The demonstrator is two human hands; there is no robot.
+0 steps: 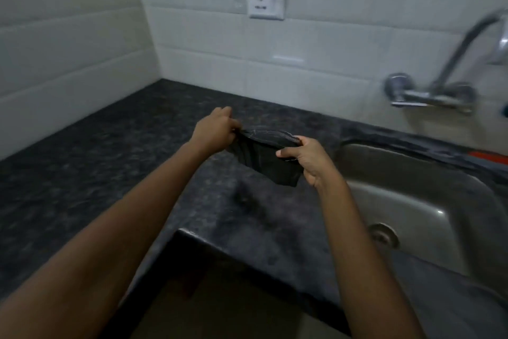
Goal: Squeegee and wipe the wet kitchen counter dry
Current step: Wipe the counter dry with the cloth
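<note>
Left hand (214, 130) and right hand (305, 157) each pinch an end of a dark cloth (264, 154), held stretched above the tabletop (110, 151), just left of the sink (428, 201). Cloth folds indistinct. Tap (439, 91) behind the sink blurred; red item (488, 158) at sink's far edge cut off.
</note>
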